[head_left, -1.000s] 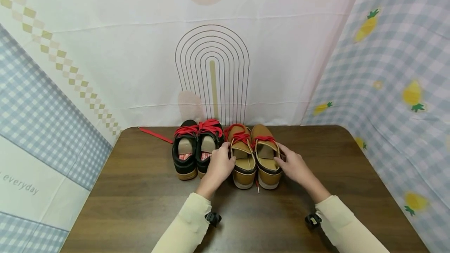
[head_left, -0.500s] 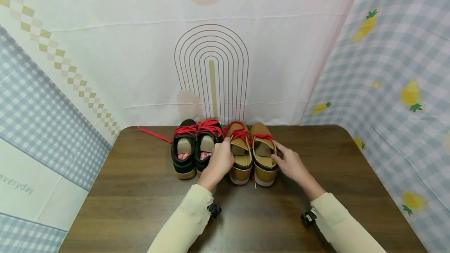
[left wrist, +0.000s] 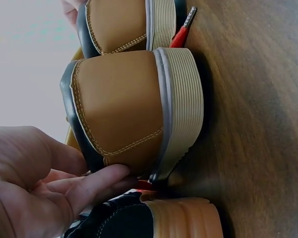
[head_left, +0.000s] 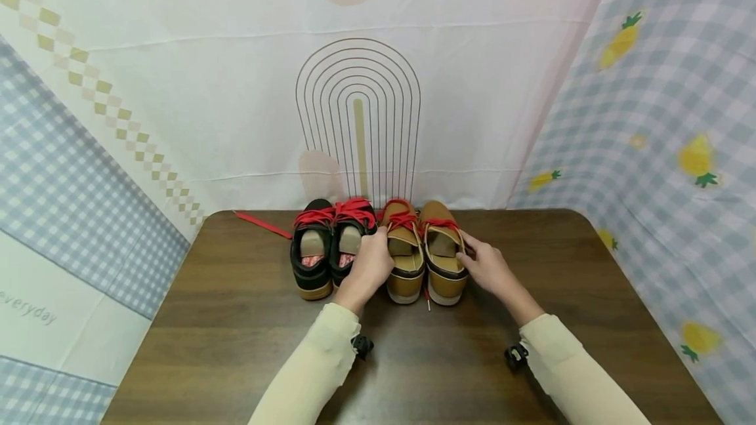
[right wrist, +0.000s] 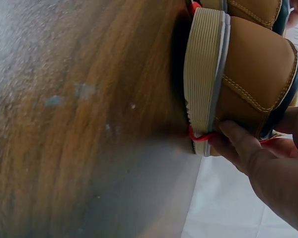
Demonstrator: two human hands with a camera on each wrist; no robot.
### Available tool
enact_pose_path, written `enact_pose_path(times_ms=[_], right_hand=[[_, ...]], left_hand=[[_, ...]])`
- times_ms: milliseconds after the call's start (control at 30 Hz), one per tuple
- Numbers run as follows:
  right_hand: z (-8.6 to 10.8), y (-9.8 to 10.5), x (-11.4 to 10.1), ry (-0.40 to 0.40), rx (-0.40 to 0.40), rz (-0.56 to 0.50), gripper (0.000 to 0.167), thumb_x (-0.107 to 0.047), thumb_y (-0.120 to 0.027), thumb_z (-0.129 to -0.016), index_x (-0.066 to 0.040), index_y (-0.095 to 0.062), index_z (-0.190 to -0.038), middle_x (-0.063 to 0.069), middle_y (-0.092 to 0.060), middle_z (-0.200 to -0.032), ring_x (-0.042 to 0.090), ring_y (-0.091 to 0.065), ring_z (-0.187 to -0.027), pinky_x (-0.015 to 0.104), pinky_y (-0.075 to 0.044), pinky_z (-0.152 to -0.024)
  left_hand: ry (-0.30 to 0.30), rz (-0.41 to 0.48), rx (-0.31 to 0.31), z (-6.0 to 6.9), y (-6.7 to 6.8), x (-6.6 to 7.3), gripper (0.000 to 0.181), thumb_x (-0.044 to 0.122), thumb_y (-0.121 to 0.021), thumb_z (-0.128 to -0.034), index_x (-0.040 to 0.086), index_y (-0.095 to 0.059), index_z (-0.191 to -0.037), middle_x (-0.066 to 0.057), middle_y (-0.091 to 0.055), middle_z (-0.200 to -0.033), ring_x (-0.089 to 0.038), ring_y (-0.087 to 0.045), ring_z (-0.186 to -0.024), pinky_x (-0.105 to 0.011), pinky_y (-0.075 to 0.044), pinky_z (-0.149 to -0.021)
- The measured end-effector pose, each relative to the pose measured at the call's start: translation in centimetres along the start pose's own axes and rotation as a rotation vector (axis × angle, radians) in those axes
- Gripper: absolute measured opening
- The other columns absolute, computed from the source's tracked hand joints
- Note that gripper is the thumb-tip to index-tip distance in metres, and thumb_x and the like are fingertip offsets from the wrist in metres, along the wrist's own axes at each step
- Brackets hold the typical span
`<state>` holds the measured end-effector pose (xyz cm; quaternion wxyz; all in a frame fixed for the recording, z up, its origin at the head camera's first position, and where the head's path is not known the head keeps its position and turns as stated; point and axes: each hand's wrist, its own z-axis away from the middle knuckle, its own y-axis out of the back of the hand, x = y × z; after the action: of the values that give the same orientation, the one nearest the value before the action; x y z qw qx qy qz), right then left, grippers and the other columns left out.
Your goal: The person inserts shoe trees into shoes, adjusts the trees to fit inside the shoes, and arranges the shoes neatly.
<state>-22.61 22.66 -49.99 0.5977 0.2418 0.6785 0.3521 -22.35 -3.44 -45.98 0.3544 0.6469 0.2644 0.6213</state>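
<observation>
Two brown shoes with red laces stand side by side at the back of the table, heels toward me. My left hand (head_left: 367,267) grips the left brown shoe (head_left: 405,288) by its outer side; in the left wrist view its fingers (left wrist: 102,183) press beside the heel. The right brown shoe (head_left: 447,287) is pinched at its collar and outer side by my right hand (head_left: 493,273). In the right wrist view, a red lace (right wrist: 201,136) runs down beside the fingers. Both soles appear to rest on the table.
A pair of black shoes (head_left: 310,277) with red laces stands just left of the brown pair, partly behind my left hand. One red lace (head_left: 260,222) stretches left across the wooden table (head_left: 236,346). A white patterned cloth (head_left: 472,103) hangs behind the back edge.
The brown shoes have slid a little away from me toward the back edge, both hands moving with them. The black shoes stay in place.
</observation>
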Motion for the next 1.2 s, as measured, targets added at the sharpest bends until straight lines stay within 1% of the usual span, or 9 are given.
enact_pose_path(times_ms=[300,400,500,700,900,967,1067,1133,1200], right_hand=[[0.5,-0.3,0.1,0.0,-0.003,0.038,0.059,-0.017,-0.06,-0.105,-0.01,-0.039,-0.16,0.031,-0.057,-0.142,0.051,-0.056,-0.128,0.061,-0.05,-0.098],[0.4,-0.4,-0.1,-0.002,-0.008,0.024,0.06,-0.018,-0.059,-0.105,-0.011,-0.037,-0.16,0.029,-0.057,-0.144,0.047,-0.061,-0.124,0.053,-0.054,-0.088],[0.4,-0.5,-0.3,-0.019,-0.022,0.006,0.06,-0.019,-0.058,-0.106,-0.013,-0.035,-0.161,0.028,-0.057,-0.144,0.042,-0.066,-0.115,0.045,-0.052,-0.077],[0.3,-0.7,-0.4,-0.02,-0.014,-0.004,0.059,-0.02,-0.058,-0.106,-0.013,-0.038,-0.161,0.027,-0.059,-0.143,0.041,-0.065,-0.117,0.046,-0.053,-0.081],[0.0,-0.7,-0.3,-0.024,-0.018,-0.027,0.058,-0.02,-0.056,-0.105,-0.013,-0.039,-0.16,0.027,-0.062,-0.14,0.029,-0.066,-0.094,0.036,-0.048,-0.069],[0.0,-0.7,-0.2,-0.029,-0.024,-0.033,0.058,-0.02,-0.056,-0.105,-0.013,-0.039,-0.16,0.027,-0.062,-0.14,0.029,-0.065,-0.09,0.035,-0.048,-0.067],[0.0,-0.6,-0.1,-0.033,-0.028,-0.034,0.058,-0.021,-0.055,-0.106,-0.012,-0.038,-0.16,0.026,-0.061,-0.141,0.033,-0.068,-0.097,0.038,-0.051,-0.072],[0.0,-0.6,0.0,-0.036,-0.032,-0.028,0.057,-0.021,-0.054,-0.106,-0.01,-0.038,-0.16,0.026,-0.062,-0.14,0.037,-0.068,-0.109,0.042,-0.054,-0.078],[0.2,-0.4,-0.1,-0.043,-0.046,-0.022,0.057,-0.023,-0.054,-0.106,-0.008,-0.038,-0.16,0.025,-0.063,-0.139,0.039,-0.066,-0.116,0.046,-0.054,-0.083]], left_hand=[[-0.013,-0.013,0.004,0.2,-0.5,-0.2,0.056,-0.012,-0.059,-0.09,0.0,-0.053,-0.144,-0.025,-0.072,-0.089,-0.023,-0.065,-0.06,-0.029,-0.038,-0.046],[-0.028,-0.027,0.034,0.3,-0.3,-0.3,0.054,-0.012,-0.06,-0.0891,-0.001,-0.055,-0.141,-0.026,-0.073,-0.092,-0.027,-0.07,-0.067,-0.03,-0.041,-0.047],[-0.044,-0.047,0.05,0.4,-0.3,-0.5,0.051,-0.012,-0.06,-0.0896,-0.002,-0.056,-0.139,-0.026,-0.073,-0.093,-0.031,-0.073,-0.072,-0.03,-0.044,-0.049],[-0.051,-0.052,0.058,0.5,-0.3,-0.9,0.052,-0.011,-0.059,-0.0914,-0.002,-0.054,-0.143,-0.026,-0.073,-0.094,-0.029,-0.071,-0.069,-0.03,-0.044,-0.048],[-0.05,-0.06,0.049,0.5,-0.4,-1.1,0.052,-0.009,-0.057,-0.0937,-0.001,-0.052,-0.145,-0.025,-0.072,-0.091,-0.026,-0.068,-0.064,-0.029,-0.042,-0.047],[-0.047,-0.057,0.043,0.5,-0.5,-1.2,0.052,-0.009,-0.057,-0.0943,-0.001,-0.052,-0.146,-0.024,-0.072,-0.091,-0.025,-0.068,-0.063,-0.029,-0.042,-0.047],[-0.044,-0.048,0.029,0.4,-0.5,-1.2,0.052,-0.007,-0.056,-0.0962,-0.001,-0.051,-0.147,-0.023,-0.072,-0.089,-0.024,-0.066,-0.06,-0.028,-0.041,-0.044],[-0.036,-0.041,0.021,0.5,-0.5,-1.2,0.051,-0.004,-0.056,-0.0976,-0.001,-0.049,-0.149,-0.025,-0.073,-0.097,-0.025,-0.07,-0.065,-0.027,-0.042,-0.044],[-0.018,-0.029,0.007,0.5,-0.5,-1.1,0.053,-0.001,-0.056,-0.0993,0.0,-0.047,-0.151,-0.028,-0.072,-0.113,-0.029,-0.074,-0.077,-0.028,-0.046,-0.047]])
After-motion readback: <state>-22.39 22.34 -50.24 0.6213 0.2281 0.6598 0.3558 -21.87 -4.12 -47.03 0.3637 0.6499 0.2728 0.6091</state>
